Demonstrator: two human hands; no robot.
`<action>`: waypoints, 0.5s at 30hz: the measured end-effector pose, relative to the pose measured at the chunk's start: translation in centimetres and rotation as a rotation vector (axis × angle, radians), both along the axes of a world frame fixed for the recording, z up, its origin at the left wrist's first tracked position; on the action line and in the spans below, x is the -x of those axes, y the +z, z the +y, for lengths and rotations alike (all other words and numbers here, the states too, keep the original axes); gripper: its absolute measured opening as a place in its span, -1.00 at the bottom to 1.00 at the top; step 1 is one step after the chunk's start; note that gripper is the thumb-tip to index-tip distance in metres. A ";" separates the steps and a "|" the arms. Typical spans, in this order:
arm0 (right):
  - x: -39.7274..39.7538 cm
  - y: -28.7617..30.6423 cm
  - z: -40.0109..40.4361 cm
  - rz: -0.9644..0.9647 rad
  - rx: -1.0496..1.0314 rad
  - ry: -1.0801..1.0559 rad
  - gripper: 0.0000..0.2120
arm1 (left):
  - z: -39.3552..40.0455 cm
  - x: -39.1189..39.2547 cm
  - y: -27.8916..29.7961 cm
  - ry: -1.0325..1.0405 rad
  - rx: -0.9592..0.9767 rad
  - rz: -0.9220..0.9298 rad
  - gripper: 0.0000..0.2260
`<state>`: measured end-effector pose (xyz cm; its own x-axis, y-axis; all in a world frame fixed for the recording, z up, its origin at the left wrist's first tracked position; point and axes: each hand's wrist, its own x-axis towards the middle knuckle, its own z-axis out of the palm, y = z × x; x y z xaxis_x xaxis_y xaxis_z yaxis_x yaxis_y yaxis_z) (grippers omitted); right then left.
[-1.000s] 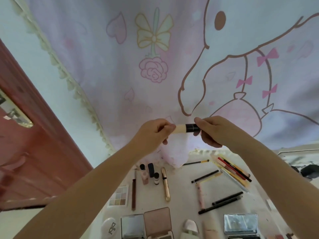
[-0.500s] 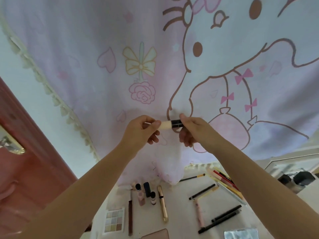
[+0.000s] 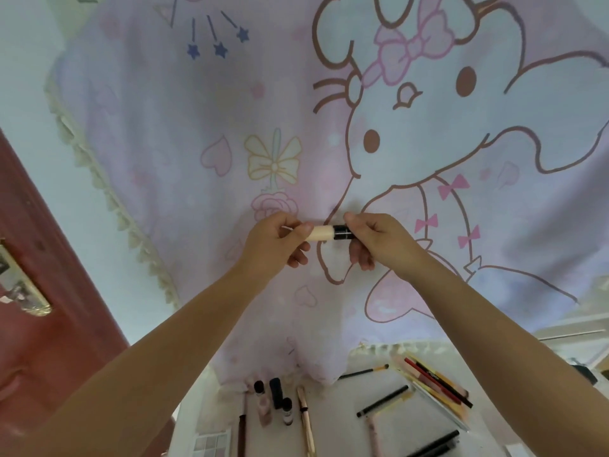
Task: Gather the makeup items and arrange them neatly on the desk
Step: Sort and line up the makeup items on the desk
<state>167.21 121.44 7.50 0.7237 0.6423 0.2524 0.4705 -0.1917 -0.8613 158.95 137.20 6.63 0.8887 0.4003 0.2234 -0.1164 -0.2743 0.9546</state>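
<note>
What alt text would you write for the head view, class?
Two raised hands hold a small makeup stick level: the left hand grips its beige end, the right hand its black end. Behind hangs a pink cartoon cloth; pencils and bottles lie on the desk below.

Bare surface [image 3: 333, 420] lies between the gold tube [image 3: 305, 423] and black pencil [image 3: 382, 401]; pencils [image 3: 438, 387] crowd the right.

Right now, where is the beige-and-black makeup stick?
The makeup stick is mid-frame in the head view, held level between left hand and right hand, before the cartoon curtain.
</note>
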 end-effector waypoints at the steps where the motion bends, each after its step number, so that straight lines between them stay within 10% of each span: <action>1: -0.1 0.2 0.1 -0.030 0.001 -0.007 -0.73 | 0.0 0.0 0.3 0.004 -0.004 -0.004 -0.91; 15: -1.0 2.1 0.6 -0.049 -0.140 0.081 -0.83 | 0.6 -0.1 2.4 0.031 0.036 -0.060 -0.92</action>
<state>168.21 122.05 9.63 0.6555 0.6544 0.3769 0.5213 -0.0310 -0.8528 159.03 137.83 9.05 0.8613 0.4360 0.2608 -0.1654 -0.2447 0.9554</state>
